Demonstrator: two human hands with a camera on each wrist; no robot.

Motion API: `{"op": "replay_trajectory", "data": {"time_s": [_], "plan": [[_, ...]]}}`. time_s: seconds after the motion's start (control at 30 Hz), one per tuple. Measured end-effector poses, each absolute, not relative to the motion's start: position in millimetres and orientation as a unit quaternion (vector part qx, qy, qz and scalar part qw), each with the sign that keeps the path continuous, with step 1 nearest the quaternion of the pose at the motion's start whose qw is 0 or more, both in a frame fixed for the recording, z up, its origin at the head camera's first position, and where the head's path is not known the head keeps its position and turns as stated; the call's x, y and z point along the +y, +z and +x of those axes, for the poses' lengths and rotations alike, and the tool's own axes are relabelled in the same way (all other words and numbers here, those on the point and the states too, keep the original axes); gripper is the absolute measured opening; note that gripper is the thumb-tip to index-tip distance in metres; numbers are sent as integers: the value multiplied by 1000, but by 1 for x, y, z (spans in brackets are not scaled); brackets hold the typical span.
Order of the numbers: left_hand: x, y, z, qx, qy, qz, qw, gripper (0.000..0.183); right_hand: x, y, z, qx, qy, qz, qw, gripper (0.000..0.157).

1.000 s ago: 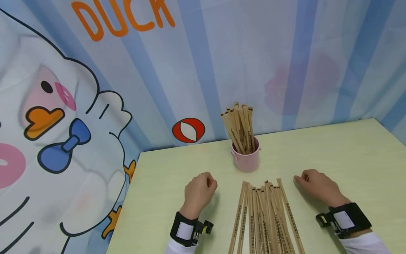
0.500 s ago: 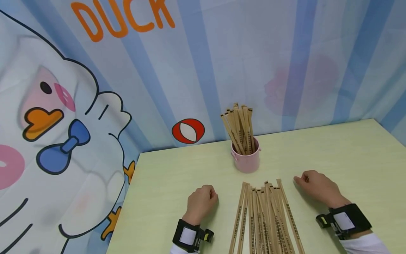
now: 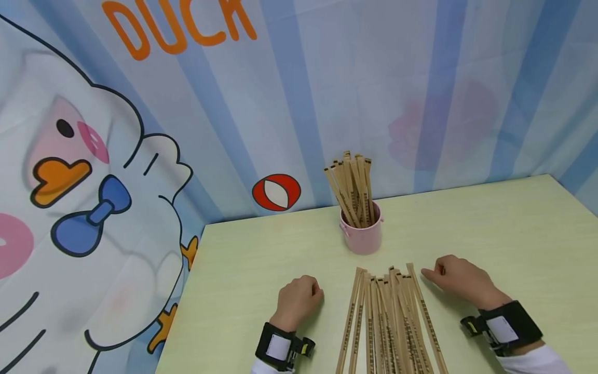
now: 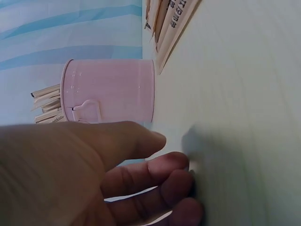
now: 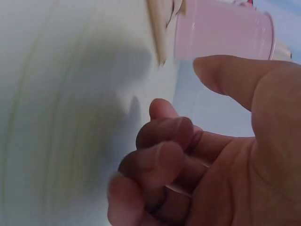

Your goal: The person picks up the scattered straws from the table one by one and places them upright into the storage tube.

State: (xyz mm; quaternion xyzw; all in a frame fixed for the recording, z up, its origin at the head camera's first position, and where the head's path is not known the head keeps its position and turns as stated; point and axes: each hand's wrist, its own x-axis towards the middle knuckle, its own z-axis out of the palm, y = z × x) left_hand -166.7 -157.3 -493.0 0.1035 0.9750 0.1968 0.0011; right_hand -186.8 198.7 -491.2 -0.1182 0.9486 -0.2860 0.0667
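A spread of slim paper-wrapped chopsticks [image 3: 392, 322] lies on the table between my hands, brown with dark print. Left of it my left hand [image 3: 298, 301] rests on the table with fingers loosely curled. Its thumb and fingers hold nothing in the left wrist view. My right hand [image 3: 460, 280] is just right of the spread, thumb toward the nearest chopstick but apart from it. In the right wrist view the fingers [image 5: 157, 165] hang half curled around nothing. Behind the spread stands a pink bucket [image 3: 363, 241] with more wrapped chopsticks [image 3: 354, 189] upright in it.
The pale table [image 3: 504, 223] ends at a striped blue cloth backdrop [image 3: 364, 78] right behind the bucket. A printed duck [image 3: 140, 249] covers the cloth on the left. Each wrist wears a black strap [image 3: 511, 324] with a small camera.
My left hand has dropped toward the table and moved slightly nearer to me. The right hand has shifted a little left, toward the spread. The chopsticks and bucket stay where they were.
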Motion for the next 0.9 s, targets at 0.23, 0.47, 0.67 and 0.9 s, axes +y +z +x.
{"op": "replay_trajectory", "data": {"time_s": [0.23,0.47,0.67,0.9], "plan": [[-156,-493,-167,976,197,94,9,33,180,-493,-182,949,-274,-137,73,25],[-156,-493,-167,976,199,93,3,36,170,-496,-178,958,-243,-142,64,21],[-155,-492,-166,975,203,91,-2,37,165,-494,-176,965,-221,-127,59,23],[-155,-493,-166,975,204,88,-2,40,164,-495,-176,967,-216,-124,57,32]]}}
